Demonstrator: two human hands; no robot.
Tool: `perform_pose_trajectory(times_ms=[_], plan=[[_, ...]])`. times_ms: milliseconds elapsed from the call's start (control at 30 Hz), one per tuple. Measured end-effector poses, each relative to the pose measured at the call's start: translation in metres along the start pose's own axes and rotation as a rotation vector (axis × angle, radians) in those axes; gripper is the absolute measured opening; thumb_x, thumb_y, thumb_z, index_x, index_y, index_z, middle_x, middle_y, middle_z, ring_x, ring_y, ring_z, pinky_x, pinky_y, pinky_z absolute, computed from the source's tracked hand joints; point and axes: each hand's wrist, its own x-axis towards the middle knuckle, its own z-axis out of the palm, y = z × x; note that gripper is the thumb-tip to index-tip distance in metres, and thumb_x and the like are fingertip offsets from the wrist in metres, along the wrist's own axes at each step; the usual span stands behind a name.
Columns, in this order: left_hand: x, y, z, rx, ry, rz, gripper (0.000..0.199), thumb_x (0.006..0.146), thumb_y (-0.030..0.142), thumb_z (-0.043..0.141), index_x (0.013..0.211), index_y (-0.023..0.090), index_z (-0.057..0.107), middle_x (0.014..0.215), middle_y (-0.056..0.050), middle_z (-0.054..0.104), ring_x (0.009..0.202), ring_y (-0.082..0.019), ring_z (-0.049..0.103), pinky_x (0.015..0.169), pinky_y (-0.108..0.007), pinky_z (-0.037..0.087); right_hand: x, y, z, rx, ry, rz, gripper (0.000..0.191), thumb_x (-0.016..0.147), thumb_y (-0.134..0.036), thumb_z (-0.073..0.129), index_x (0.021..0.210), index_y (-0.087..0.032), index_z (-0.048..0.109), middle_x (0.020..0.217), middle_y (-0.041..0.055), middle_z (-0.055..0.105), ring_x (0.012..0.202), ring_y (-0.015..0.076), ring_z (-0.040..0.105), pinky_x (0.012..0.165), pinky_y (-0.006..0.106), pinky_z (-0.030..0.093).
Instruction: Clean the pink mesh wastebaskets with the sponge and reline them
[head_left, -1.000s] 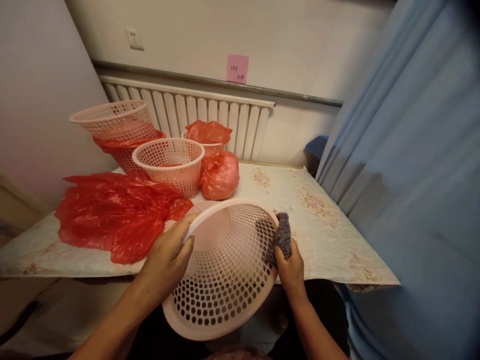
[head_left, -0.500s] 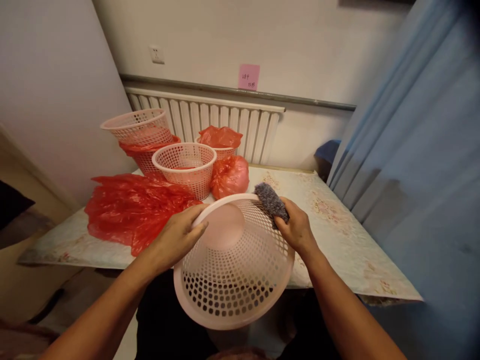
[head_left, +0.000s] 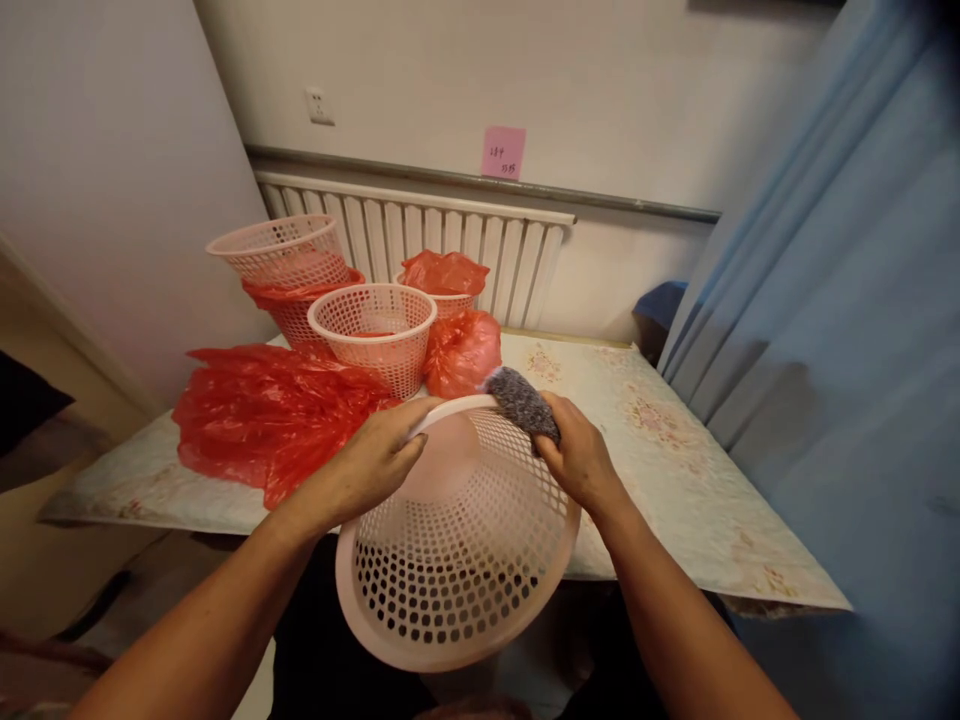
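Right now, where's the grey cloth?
Head view, just right of centre: the grey cloth is in the right hand, against the far rim of the tilted pink basket.

Shows smooth, softly shining plastic in the pale pink, round perforated basket (head_left: 450,540), against rough, matt, napped cloth in the dark grey, speckled folded rag (head_left: 523,403). Displays thin, crinkled, glossy plastic film in the red spread-out bag (head_left: 262,410) and the red rounded bag bundle (head_left: 466,350). Includes matt paper in the pink square note (head_left: 503,153), dull metal in the grey horizontal pipe (head_left: 600,195), and soft, matt folded cloth in the blue hanging curtain (head_left: 825,300).
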Motion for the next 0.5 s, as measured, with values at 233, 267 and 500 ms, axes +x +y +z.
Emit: perform_pose_trajectory(times_ms=[233,267,500], plan=[[-0.006,-0.004,0.006,-0.007,0.118,-0.114,0.046,0.079,0.014,0.041,0.122,0.018,0.057,0.114,-0.006,0.066,0.098,-0.021,0.063,0.089,-0.034,0.048,-0.082,0.027,0.039,0.165,0.173,0.553,0.041,0.083,-0.032,0.047,0.120,-0.016,0.053,0.112,0.0111,0.063,0.100,0.0251,0.059,0.087,0.040,0.046],[-0.007,-0.003,0.008,-0.009,0.121,-0.117,0.047,0.078,0.014,0.041,0.122,0.018,0.057,0.115,-0.006,0.066,0.099,-0.020,0.062,0.089,-0.034,0.047,-0.093,0.026,0.046,0.166,0.212,0.618,0.042,0.082,-0.035,0.047,0.119,-0.015,0.054,0.110,0.0119,0.063,0.100,0.0258,0.059,0.087,0.040,0.046],[-0.012,0.002,0.024,-0.009,0.196,-0.182,0.045,0.079,0.016,0.043,0.121,0.021,0.058,0.115,-0.004,0.066,0.101,-0.021,0.062,0.090,-0.034,0.046,-0.149,0.011,0.071,0.307,0.241,0.934,0.036,0.077,-0.046,0.053,0.095,-0.017,0.062,0.094,0.0108,0.068,0.090,0.0275,0.062,0.080,0.040,0.050]])
